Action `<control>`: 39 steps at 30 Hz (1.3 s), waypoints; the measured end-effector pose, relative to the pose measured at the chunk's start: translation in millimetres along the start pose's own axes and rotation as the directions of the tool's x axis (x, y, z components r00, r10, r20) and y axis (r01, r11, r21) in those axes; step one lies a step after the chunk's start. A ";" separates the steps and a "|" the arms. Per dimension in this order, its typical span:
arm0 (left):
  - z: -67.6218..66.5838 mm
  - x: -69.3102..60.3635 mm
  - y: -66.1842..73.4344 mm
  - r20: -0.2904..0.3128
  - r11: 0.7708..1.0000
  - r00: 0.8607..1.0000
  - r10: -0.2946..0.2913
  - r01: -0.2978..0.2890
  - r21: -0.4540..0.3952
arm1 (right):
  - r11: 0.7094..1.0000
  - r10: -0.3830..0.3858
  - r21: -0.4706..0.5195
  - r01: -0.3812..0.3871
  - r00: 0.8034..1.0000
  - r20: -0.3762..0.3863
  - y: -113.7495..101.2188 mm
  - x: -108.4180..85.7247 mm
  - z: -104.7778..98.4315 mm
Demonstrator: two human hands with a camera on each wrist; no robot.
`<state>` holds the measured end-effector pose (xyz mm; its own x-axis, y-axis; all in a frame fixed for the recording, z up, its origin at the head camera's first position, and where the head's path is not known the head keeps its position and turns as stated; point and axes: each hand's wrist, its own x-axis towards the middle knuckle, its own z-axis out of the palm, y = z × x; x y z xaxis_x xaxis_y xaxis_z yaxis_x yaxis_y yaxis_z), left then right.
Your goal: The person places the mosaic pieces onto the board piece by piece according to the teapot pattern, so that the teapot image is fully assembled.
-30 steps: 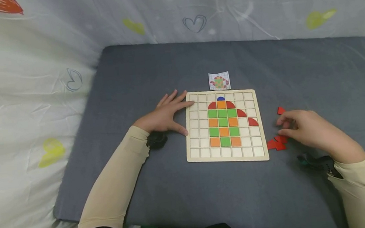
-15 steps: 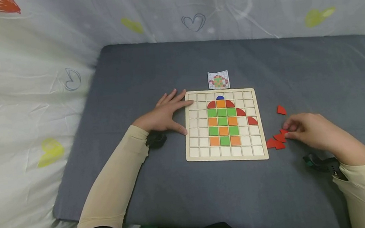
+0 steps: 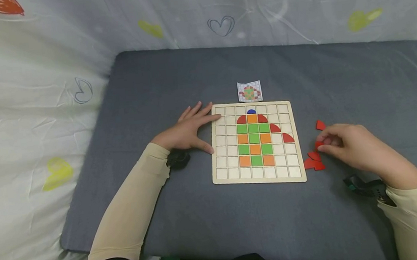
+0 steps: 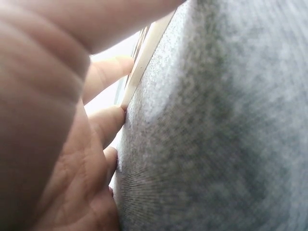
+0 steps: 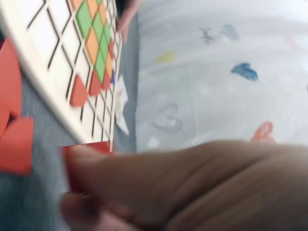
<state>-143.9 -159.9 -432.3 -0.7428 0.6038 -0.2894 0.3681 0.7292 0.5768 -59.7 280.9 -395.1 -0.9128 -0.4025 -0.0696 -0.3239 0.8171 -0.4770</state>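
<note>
A light wooden grid board [image 3: 223,162] lies on the grey cloth, its squares partly filled with green and orange square tiles, red quarter-circle tiles and one blue rounded tile. My left hand [image 3: 186,132] rests with spread fingers along the board's left edge, the index finger over the rim. To the board's right, my right hand [image 3: 359,148] pinches a red quarter-circle tile [image 3: 319,144] between thumb and fingers. In the right wrist view that red tile [image 5: 70,178] is partly covered by the thumb. Several loose red tiles [image 3: 314,164] lie just below it, close to the board.
One more loose red tile [image 3: 320,125] sits above the right fingers. A small printed card [image 3: 249,92] with a coloured grid pattern touches or nearly touches the board's far edge. Behind the grey table [image 3: 172,78] hangs a pale patterned cloth [image 3: 187,5].
The right hand dipped to the loose red tiles, took one and has shifted slightly left and up with it. The left hand and board stay put.
</note>
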 end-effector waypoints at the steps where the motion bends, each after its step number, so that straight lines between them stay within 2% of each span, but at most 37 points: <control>1: -0.1 -0.1 0.0 0.000 1.000 1.000 -0.002 0.002 0.002 | 0.999 -0.034 0.006 0.034 0.999 -0.033 -3.4 1.5 1.1; 3: 0.0 -0.3 0.2 0.000 1.000 1.000 -0.005 0.005 0.005 | 0.995 -0.099 0.006 0.100 0.991 -0.085 -10.1 5.0 4.3; 6: 0.3 -0.1 0.8 0.003 1.000 1.000 -0.008 0.008 0.006 | 0.986 -0.168 0.001 0.169 0.980 -0.104 -18.9 11.7 11.2; 18: -0.1 2.1 1.5 0.007 1.000 1.000 -0.007 0.007 0.001 | 0.962 -0.268 -0.076 0.262 0.960 -0.079 -30.2 18.9 34.2; 25: -1.5 0.9 2.5 0.012 1.000 1.000 -0.004 0.004 0.001 | 0.924 -0.377 -0.097 0.369 0.922 -0.089 -27.3 19.3 38.7; 27: -1.7 0.6 3.2 0.014 1.000 1.000 -0.004 0.004 0.001 | 0.918 -0.392 -0.096 0.384 0.916 -0.084 -26.5 19.4 39.1; 39: -0.5 1.5 1.0 0.011 1.000 1.000 -0.010 0.010 0.008 | 0.917 -0.395 -0.087 0.389 0.917 -0.061 -24.0 21.3 40.0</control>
<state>-144.9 -158.4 -431.7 -0.7403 0.6001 -0.3030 0.3652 0.7374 0.5682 -61.4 236.2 -420.1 -0.7243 -0.6661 0.1782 -0.6737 0.6287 -0.3884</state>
